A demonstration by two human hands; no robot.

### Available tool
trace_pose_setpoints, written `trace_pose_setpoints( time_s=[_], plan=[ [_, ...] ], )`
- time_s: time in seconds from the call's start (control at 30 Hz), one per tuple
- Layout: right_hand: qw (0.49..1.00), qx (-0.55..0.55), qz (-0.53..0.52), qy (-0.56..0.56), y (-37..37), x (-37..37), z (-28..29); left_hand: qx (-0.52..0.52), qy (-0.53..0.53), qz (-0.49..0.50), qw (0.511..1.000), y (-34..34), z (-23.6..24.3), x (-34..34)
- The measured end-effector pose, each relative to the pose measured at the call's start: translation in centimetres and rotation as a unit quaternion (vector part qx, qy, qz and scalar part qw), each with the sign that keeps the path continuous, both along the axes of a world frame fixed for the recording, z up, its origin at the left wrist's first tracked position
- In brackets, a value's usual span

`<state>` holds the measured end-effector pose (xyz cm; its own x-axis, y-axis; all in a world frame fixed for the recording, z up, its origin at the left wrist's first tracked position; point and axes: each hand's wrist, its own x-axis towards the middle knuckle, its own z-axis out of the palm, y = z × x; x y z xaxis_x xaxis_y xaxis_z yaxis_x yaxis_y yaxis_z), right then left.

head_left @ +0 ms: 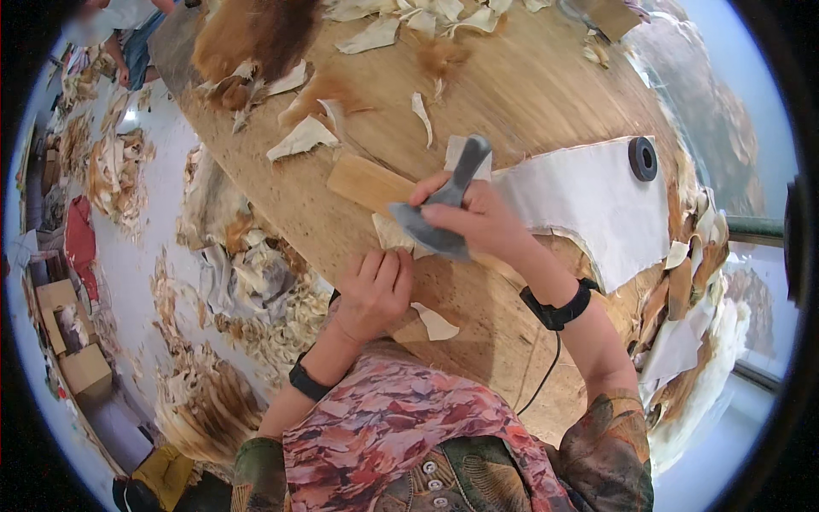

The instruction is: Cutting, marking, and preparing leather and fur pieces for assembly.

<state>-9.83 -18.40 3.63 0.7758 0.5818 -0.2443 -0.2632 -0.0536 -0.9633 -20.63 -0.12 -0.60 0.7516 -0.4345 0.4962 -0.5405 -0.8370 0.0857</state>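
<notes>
My right hand (478, 222) grips a grey metal tool (473, 162) with a broad curved blade, held over a pale wooden board (363, 183) on the worktable. My left hand (371, 294) has its fingertips bent together on a small cream piece of hide (392, 235), below and left of the blade. Beside them lie a large white sheet (580, 196) with a black ring-shaped roll (641, 158) on it, and a loose cream scrap (435, 324).
The wooden table (546, 85) carries brown fur (239, 38) and several hide scraps. Piles of offcuts (239, 299) lie to the left, with cardboard boxes (81, 367) beyond. Another person (128, 47) is at the upper left. A black cable (546, 375) runs near my right forearm.
</notes>
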Motion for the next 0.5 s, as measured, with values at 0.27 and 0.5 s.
trace_pose_setpoints(
  time_s=[0.27,0.5],
  plan=[
    [0.943,-0.157,0.12,-0.269,1.3,-0.8,-1.5,-0.019,0.006,0.014,1.0,-0.2,-0.1,-0.4],
    [0.91,-0.199,0.134,-0.338,1.2,-1.0,-1.1,-0.046,0.03,0.027,0.998,-0.4,0.3,-0.5]
  ],
)
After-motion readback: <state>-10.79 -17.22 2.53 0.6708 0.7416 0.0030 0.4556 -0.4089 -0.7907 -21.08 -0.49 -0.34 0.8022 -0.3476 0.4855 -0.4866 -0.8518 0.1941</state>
